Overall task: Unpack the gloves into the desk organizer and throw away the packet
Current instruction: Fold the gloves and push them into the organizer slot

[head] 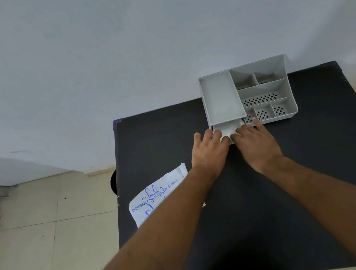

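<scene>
Organizer (219, 99) walls the table's (309, 164) far edge; packet (157, 195) left.

body | left hand (209, 153) bare | right hand (257, 145) bare | forearms (177, 219) bare to frame edge

- One grey desk organizer (204, 100) on one dark surface (288, 177).
- Seven open boxes in its top: one big, one long, five small.
- One drawer (227, 125) at its front.
- One pile of white gloves (228, 131); I cannot tell how many gloves.
- One glove packet (155, 197).
- Two grips: left grip (210, 151), right grip (258, 145).
</scene>
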